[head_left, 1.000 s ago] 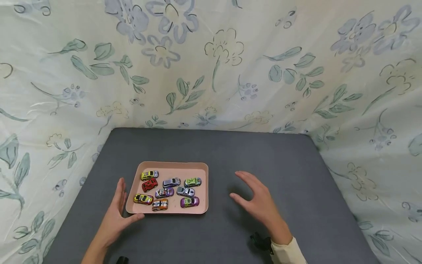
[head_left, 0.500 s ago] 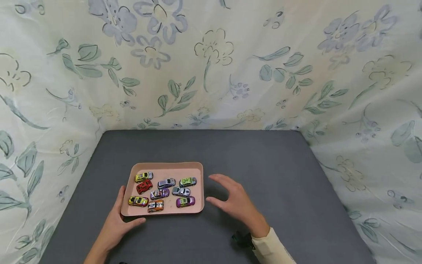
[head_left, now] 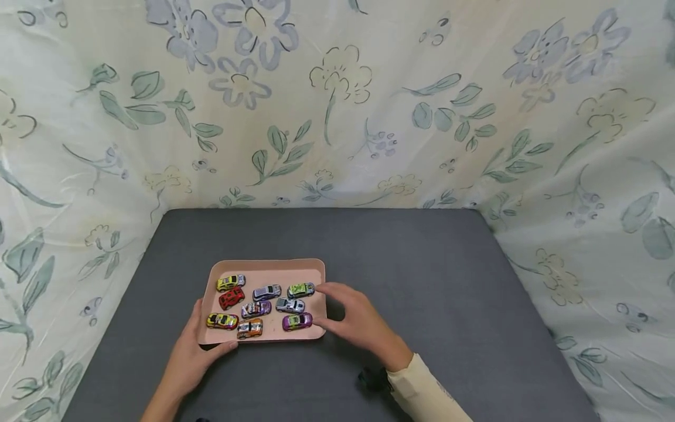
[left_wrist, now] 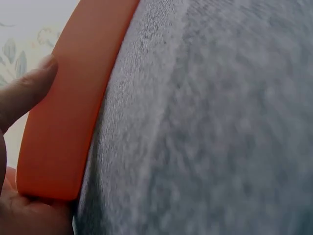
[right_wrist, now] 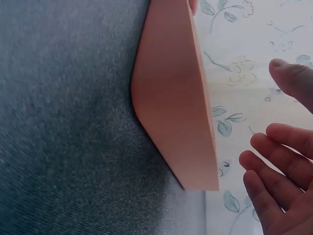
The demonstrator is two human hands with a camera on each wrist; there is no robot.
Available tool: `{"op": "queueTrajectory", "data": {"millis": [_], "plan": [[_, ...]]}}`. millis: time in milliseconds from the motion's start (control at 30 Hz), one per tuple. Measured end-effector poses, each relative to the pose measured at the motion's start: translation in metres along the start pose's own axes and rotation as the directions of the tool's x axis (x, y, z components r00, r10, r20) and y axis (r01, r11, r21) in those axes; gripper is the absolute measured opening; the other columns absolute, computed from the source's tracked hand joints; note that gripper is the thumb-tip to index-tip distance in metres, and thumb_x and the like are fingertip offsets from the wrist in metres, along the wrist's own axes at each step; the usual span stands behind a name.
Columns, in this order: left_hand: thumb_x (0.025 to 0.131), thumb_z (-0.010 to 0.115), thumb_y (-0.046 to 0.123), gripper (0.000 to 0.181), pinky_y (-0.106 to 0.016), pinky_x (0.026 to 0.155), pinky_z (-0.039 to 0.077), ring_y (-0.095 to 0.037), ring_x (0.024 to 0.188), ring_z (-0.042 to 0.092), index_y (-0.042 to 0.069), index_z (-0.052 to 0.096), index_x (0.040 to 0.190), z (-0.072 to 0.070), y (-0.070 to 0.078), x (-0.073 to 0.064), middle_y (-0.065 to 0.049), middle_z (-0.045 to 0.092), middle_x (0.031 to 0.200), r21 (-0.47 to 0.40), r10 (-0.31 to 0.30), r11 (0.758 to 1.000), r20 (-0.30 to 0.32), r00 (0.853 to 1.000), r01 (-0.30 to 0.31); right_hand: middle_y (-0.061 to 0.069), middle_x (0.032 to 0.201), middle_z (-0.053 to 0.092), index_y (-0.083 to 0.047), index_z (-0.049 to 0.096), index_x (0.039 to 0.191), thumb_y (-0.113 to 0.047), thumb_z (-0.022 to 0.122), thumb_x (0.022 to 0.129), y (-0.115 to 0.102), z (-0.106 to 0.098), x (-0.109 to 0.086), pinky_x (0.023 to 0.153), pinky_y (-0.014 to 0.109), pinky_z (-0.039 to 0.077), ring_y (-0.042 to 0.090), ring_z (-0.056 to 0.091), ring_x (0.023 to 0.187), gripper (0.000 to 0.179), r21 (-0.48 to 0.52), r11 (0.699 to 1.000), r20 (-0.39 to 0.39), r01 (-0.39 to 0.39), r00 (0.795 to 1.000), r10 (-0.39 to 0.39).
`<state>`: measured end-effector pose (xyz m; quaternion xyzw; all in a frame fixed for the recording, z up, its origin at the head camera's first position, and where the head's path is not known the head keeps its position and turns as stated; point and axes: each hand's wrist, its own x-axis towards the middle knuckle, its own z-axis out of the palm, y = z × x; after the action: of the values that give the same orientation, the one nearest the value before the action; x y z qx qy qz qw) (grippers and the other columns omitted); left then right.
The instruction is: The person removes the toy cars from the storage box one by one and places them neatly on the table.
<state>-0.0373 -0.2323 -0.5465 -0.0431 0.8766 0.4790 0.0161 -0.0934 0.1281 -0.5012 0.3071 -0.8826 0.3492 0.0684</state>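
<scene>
A shallow pink tray (head_left: 269, 271) holds several small toy cars. My left hand (head_left: 188, 351) holds the tray's near left corner; in the left wrist view its thumb (left_wrist: 34, 85) presses the tray wall (left_wrist: 73, 107). Over the tray's right side, my right hand (head_left: 358, 319) reaches in, thumb and fingers apart, with nothing visible between them. Its fingertips are near the green toy car (head_left: 300, 290) and the purple-and-green toy car (head_left: 297, 321). In the right wrist view, the right hand's fingers (right_wrist: 274, 171) spread beyond the tray wall (right_wrist: 171, 93).
Also in the tray are a red toy car (head_left: 231, 298), an orange one (head_left: 249, 329) and several others. The tray is on a grey cloth-covered table (head_left: 411, 252). Floral curtains (head_left: 343, 117) enclose the back and sides. A dark object (head_left: 373, 378) sits by the right wrist.
My right hand has moved left, from beside the tray to over its right side. My left hand has come against the tray's corner. The camera view has shifted slightly.
</scene>
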Motion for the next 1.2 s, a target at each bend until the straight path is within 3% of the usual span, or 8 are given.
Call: {"op": "queueTrajectory", "data": {"millis": [333, 500, 700, 967, 1200], "plan": [[0.075, 0.091, 0.041, 0.136, -0.067, 0.114, 0.018, -0.050, 0.149, 0.014, 0.008, -0.008, 0.162, 0.008, 0.007, 0.011, -0.031, 0.013, 0.164, 0.018, -0.034, 0.999, 0.005, 0.999, 0.034, -0.004, 0.138, 0.061, -0.014, 0.065, 0.137, -0.037, 0.082, 0.088, 0.007, 0.001, 0.014, 0.106, 0.039, 0.046, 0.012, 0.054, 0.130, 0.057, -0.033, 0.999, 0.067, -0.023, 0.997, 0.025], [0.075, 0.091, 0.041, 0.136, -0.067, 0.114, 0.018, -0.050, 0.149, 0.014, 0.008, -0.007, 0.163, 0.010, 0.007, 0.015, -0.032, 0.014, 0.163, 0.023, -0.036, 0.999, 0.006, 0.999, 0.036, -0.002, 0.136, 0.063, -0.013, 0.067, 0.134, -0.036, 0.079, 0.091, 0.008, 0.006, 0.018, 0.104, 0.038, 0.048, 0.014, 0.056, 0.128, 0.051, -0.086, 0.996, 0.084, 0.026, 0.996, -0.018], [0.075, 0.092, 0.041, 0.135, -0.067, 0.114, 0.019, -0.050, 0.149, 0.015, 0.011, -0.006, 0.163, 0.010, 0.008, 0.020, -0.031, 0.015, 0.163, 0.015, -0.043, 0.999, -0.009, 0.999, 0.043, -0.002, 0.123, 0.067, -0.012, 0.071, 0.126, -0.032, 0.080, 0.090, 0.009, 0.014, 0.030, 0.100, 0.034, 0.050, 0.012, 0.061, 0.116, 0.042, -0.109, 0.990, 0.097, 0.088, 0.992, -0.078], [0.075, 0.092, 0.041, 0.134, -0.067, 0.114, 0.019, -0.049, 0.149, 0.014, 0.012, -0.005, 0.164, 0.010, 0.008, 0.023, -0.029, 0.014, 0.164, -0.001, -0.029, 1.000, -0.010, 1.000, 0.029, -0.002, 0.112, 0.070, -0.012, 0.074, 0.120, -0.028, 0.079, 0.091, 0.009, 0.022, 0.039, 0.093, 0.031, 0.052, 0.009, 0.062, 0.103, 0.033, -0.211, 0.974, 0.183, 0.089, 0.982, -0.050], [0.075, 0.091, 0.040, 0.133, -0.067, 0.114, 0.019, -0.049, 0.149, 0.015, 0.012, -0.005, 0.164, 0.011, 0.008, 0.023, -0.029, 0.014, 0.164, -0.012, -0.029, 1.000, -0.003, 1.000, 0.029, -0.009, 0.103, 0.069, -0.018, 0.077, 0.108, -0.025, 0.080, 0.088, 0.012, 0.029, 0.042, 0.091, 0.030, 0.048, 0.007, 0.060, 0.095, 0.022, -0.253, 0.960, 0.179, 0.118, 0.981, -0.073]]}}
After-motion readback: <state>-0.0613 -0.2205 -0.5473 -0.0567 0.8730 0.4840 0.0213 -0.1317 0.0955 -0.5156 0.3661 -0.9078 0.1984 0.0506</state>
